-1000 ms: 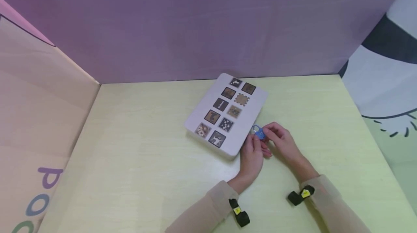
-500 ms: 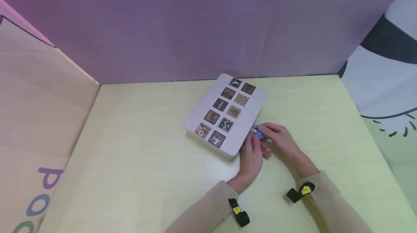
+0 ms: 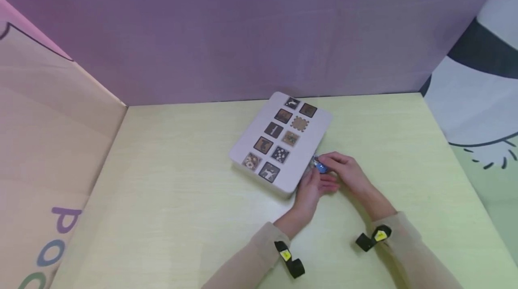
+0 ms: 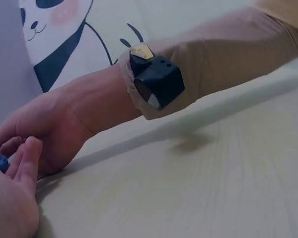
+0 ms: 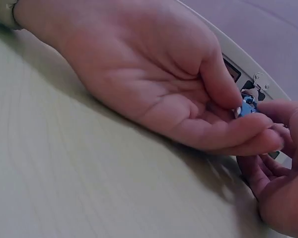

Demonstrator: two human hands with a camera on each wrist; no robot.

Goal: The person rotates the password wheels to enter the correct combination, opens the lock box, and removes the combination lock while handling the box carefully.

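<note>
A small blue padlock with a silvery shackle sits at the right side of a white box. From above, my right hand pinches the padlock between thumb and fingers. My left hand lies close below it, against the box's side. In the right wrist view, the left hand shows its palm, and its thumb and a bent finger meet at the blue padlock; its other fingers stretch out under it. A metal latch shows on the box behind. Fingers partly hide the shackle and the padlock's front.
The box lid carries two rows of small square pictures. Pale wooden tabletop lies around it. A purple wall rises behind, with printed panels at both sides. Each sleeve bears a black wrist camera.
The right fingers have shifted left with the padlock, closer to the box, and the padlock has turned. The left hand has tilted, and its wrist has moved slightly left.
</note>
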